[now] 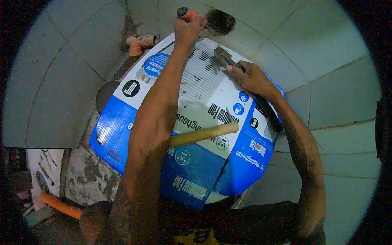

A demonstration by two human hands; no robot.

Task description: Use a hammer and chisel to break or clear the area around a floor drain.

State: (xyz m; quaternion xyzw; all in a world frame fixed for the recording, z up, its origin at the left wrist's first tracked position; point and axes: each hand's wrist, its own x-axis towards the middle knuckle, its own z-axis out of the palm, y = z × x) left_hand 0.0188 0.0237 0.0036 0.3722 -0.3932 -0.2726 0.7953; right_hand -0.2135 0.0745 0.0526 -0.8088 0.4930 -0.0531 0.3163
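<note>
My left hand [188, 29] grips a small pink fitting [188, 15] with a dark end, beside a dark hole [220, 22] in the tiled wall. My right hand [251, 76] is closed round a dark, flat-ended tool [222, 57], held over a flattened blue and white cardboard box [114, 130]. A pale wooden handle [204, 132] lies across the cardboard, its other end hidden behind my left forearm. Along the cardboard's right side, below my right hand, lies a long dark object [269, 112] that I cannot make out clearly.
Pale tiled walls [335, 90] surround me. A pink pipe elbow [139, 43] pokes out at upper left. An orange pipe [61, 204] is at lower left, near a pale board [45, 163] with small tools on it and a rough grey ledge [85, 179].
</note>
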